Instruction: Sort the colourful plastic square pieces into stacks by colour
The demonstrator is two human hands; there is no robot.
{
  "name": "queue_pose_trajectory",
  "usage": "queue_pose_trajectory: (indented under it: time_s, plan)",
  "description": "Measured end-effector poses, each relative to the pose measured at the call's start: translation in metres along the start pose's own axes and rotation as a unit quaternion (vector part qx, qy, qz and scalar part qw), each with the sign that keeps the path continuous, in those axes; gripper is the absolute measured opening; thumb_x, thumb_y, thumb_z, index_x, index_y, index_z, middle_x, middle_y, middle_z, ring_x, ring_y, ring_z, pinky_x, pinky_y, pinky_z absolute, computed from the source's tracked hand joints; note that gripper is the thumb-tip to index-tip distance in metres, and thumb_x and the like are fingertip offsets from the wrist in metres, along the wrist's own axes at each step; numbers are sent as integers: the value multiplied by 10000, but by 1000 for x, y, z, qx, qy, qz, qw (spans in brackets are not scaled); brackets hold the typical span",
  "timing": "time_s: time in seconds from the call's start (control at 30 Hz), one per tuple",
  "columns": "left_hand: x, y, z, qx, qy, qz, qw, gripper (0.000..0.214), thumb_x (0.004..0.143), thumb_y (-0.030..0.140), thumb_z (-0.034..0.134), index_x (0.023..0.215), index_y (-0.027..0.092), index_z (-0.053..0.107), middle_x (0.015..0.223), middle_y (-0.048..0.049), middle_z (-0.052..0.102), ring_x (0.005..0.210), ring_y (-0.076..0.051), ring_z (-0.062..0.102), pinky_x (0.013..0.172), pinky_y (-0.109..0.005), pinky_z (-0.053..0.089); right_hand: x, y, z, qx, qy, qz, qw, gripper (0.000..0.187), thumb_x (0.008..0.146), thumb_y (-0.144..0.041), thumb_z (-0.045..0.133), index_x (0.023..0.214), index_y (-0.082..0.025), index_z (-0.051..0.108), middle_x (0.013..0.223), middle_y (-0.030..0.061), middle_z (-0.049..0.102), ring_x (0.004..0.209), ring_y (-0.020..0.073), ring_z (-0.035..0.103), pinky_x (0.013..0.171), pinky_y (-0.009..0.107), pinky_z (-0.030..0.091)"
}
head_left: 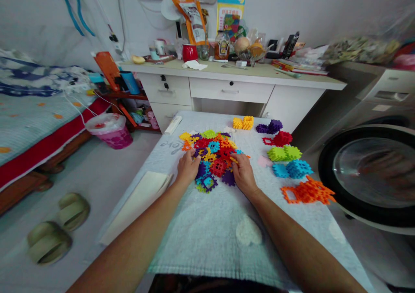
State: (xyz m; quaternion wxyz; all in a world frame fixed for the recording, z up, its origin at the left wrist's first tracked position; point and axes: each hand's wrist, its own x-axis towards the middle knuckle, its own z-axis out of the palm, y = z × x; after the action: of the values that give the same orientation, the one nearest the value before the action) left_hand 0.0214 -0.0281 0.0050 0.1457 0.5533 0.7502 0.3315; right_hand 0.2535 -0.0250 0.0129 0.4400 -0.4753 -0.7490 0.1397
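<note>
A heap of mixed-colour interlocking plastic building pieces (218,167) lies in the middle of the cloth-covered table. My left hand (188,168) is at the heap's left side, its fingers curled together beside purple pieces; what they hold, if anything, is hidden. At the right side, my right hand (244,172) pinches a small yellow building piece (233,159) between thumb and fingers. Sorted by colour along the table's right are yellow pieces (243,123), purple pieces (269,127), red pieces (281,139), green pieces (284,153), blue pieces (293,169) and orange pieces (308,191).
A folded pale cloth or paper (139,202) lies along the table's left edge, with a white box-like strip (173,125) farther back. Behind stands a white desk (230,89) with cluttered top. A washing machine (372,111) is at right; a pink bin (112,133) and slippers (48,243) at left.
</note>
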Motion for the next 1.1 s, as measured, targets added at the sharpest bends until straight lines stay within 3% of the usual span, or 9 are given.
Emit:
queue_pose_trajectory:
  time_s: [0.1, 0.17, 0.3, 0.5, 0.63, 0.83, 0.93, 1.1]
  plan:
    - [-7, 4, -2, 46, -11, 30, 998, 424, 915, 385, 501, 1291, 198, 552, 1334, -121, 633, 1259, -273, 565, 1091, -435, 411, 2, 0, -4, 32, 27, 38, 998, 370, 883, -239, 483, 1235, -187, 583, 1140, 112, 659, 1038, 250, 609, 952, 423, 482]
    - [-11, 7, -3, 59, -24, 46, 997, 465, 920, 392, 486, 1321, 161, 529, 1368, -147, 604, 1307, -289, 525, 1128, -448, 374, 4, 1, -9, 40, 43, 83, 995, 407, 884, -282, 501, 1276, -184, 554, 1067, 92, 675, 916, 234, 627, 858, 393, 508]
    - [-2, 9, -9, 45, -60, 9, 997, 554, 920, 446, 478, 1377, 132, 474, 1387, -174, 568, 1328, -293, 510, 1118, -437, 395, 9, 15, -16, 40, 29, 141, 989, 443, 887, -337, 487, 1298, -178, 531, 857, 39, 647, 720, 209, 592, 698, 347, 496]
    - [41, -1, -18, 93, -1, 20, 995, 508, 934, 457, 444, 1354, 181, 520, 1471, -159, 466, 1369, -304, 460, 1144, -457, 371, 15, 43, -20, -47, 69, 101, 991, 367, 825, -298, 483, 1141, -165, 614, 1056, 135, 646, 1005, 276, 585, 943, 463, 459]
    - [64, -11, -16, 139, 11, 26, 990, 465, 947, 421, 425, 1322, 178, 554, 1446, -163, 487, 1364, -293, 460, 1142, -439, 368, 14, 46, -29, -77, 11, 90, 993, 432, 760, -196, 444, 1154, -185, 622, 1113, 124, 621, 1056, 277, 566, 967, 470, 446]
    - [80, -8, -11, 167, 28, 22, 985, 534, 959, 444, 398, 1399, 162, 505, 1415, -202, 511, 1344, -338, 455, 1103, -502, 378, 14, 40, -36, -140, -99, 68, 983, 652, 668, -234, 590, 1315, -186, 533, 1223, 144, 581, 1121, 322, 529, 959, 488, 447]
    - [87, -2, -7, 160, 27, 13, 987, 561, 959, 464, 393, 1431, 176, 487, 1442, -193, 498, 1367, -333, 431, 1113, -497, 367, 13, 40, -37, -163, -119, 59, 978, 625, 668, -233, 616, 1286, -182, 544, 1174, 142, 588, 1106, 319, 529, 949, 474, 446]
    - [95, 4, -1, 160, -28, 16, 987, 506, 953, 484, 397, 1363, 238, 567, 1450, -136, 536, 1365, -322, 446, 1130, -530, 334, 14, 41, -38, -171, -131, 48, 975, 534, 681, -236, 613, 1211, -172, 597, 1123, 132, 598, 1074, 316, 535, 941, 478, 446]
